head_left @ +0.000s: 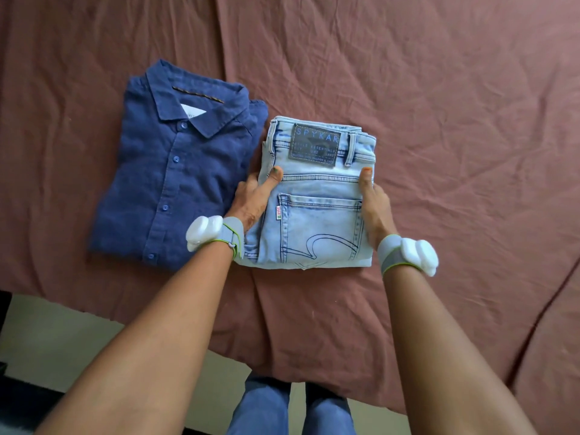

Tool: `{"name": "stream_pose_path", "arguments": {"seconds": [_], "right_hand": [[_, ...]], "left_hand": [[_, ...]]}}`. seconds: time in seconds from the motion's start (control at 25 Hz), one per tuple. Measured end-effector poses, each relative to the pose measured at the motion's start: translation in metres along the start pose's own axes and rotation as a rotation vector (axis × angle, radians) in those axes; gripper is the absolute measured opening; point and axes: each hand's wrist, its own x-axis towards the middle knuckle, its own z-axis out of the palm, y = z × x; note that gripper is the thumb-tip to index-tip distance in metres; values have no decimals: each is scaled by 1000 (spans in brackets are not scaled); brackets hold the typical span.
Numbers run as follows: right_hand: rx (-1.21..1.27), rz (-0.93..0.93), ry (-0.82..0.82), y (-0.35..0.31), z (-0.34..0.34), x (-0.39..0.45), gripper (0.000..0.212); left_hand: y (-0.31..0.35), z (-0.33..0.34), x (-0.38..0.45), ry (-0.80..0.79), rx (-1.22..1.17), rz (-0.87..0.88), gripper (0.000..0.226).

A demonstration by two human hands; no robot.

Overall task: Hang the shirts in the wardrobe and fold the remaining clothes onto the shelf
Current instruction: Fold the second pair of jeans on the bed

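Jeans [317, 211] folded, patch reading SPYKAR, both hands' [251, 199] [375, 208] grip grasping sides

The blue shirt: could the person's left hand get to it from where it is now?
Probably yes. The blue shirt lies folded on the bed right beside the jeans, with nothing on top of it. But the left hand grips the jeans' edge and would have to let go first.

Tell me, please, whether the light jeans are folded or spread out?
Folded: the jeans form a compact stacked rectangle, held at each side by the left hand and right hand.
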Motion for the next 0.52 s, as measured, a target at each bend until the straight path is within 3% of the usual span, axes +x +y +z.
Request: {"name": "stream_pose_path", "arguments": {"seconds": [0.12,0.32,0.4,0.52], "right_hand": [[61,72,-28,-4,-5,4,91],[296,57,-256,-8,-12,-14,51],[347,41,-326,-8,-15,-23,53],[336,33,-343,-17,-29,-54,57]], "left_hand": [[-2,1,4,-36,-110,6,69],[-6,5,-5,-78,-347,-35,70],[-7,11,-12,-88,-450,-20,75],[-6,10,-43,-102,-576,32,64]]}}
